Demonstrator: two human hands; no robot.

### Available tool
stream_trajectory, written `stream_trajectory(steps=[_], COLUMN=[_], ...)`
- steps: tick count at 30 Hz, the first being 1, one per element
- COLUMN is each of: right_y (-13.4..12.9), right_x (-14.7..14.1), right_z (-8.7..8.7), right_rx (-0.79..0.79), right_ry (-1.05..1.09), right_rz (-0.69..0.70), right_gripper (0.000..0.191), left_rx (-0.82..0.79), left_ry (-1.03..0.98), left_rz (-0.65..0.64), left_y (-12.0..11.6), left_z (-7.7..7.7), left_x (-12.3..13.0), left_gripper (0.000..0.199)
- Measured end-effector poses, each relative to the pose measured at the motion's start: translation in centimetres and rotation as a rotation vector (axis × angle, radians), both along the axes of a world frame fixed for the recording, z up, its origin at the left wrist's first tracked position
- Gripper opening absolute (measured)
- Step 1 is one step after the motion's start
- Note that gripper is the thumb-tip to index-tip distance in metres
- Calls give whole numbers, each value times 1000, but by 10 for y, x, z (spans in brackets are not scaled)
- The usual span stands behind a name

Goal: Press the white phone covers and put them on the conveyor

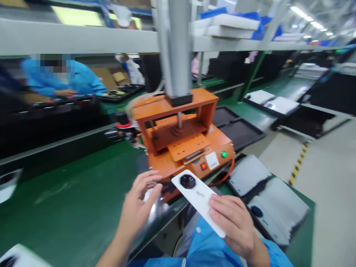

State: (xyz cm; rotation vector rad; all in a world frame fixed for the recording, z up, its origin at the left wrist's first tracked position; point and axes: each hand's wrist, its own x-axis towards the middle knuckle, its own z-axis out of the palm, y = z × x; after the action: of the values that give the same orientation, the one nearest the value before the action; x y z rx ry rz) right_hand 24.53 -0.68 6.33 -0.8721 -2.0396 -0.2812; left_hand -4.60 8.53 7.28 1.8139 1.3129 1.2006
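My right hand (235, 222) grips a white phone back cover (201, 198) by its lower end, in front of the orange press. The cover is tilted, with a round black camera ring (188, 181) at its upper end. To the left of it is my left hand (141, 202), fingers curved and apart, with no thing held in them. Just behind that hand is a blurred shiny silver part (157, 205) at the table's front edge; its kind is unclear. The orange press (180, 137) stands ahead, with a lit green button (224, 154) and a red switch (203, 166) on its front.
Trays with pale wrapped pieces (280, 207) lie to the right. Black trays (239, 129) sit behind the press. More white covers (20, 256) are at the left edges of view. Across the line, a person in blue (86, 79) works. A grey column (176, 52) rises above the press.
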Motion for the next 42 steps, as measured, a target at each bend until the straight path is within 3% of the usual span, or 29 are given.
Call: stream_trajectory(steps=[5, 10, 13, 18, 22, 31, 42], right_y=[-1, 4, 7, 8, 4, 6, 14], right_x=[4, 5, 4, 11, 25, 39, 43], right_z=[-9, -23, -26, -17, -13, -16, -18], right_rx=[81, 96, 125, 129, 108, 110, 141], right_ry=[19, 68, 94, 68, 52, 63, 44], right_rz=[-47, -113, -115, -77, -107, -132, -162], right_gripper=[31, 33, 31, 28, 27, 30, 30], left_rx=[-79, -114, -105, -52, -48, -172, -215], left_ry=[-27, 47, 40, 100, 117, 23, 119], left_rz=[34, 204, 233, 134, 37, -28, -106], left_y=[29, 29, 26, 26, 30, 37, 34], left_z=[-7, -15, -14, -13, -11, 4, 19], left_x=[23, 27, 28, 30, 30, 42, 53], left_gripper=[33, 38, 36, 27, 31, 33, 34])
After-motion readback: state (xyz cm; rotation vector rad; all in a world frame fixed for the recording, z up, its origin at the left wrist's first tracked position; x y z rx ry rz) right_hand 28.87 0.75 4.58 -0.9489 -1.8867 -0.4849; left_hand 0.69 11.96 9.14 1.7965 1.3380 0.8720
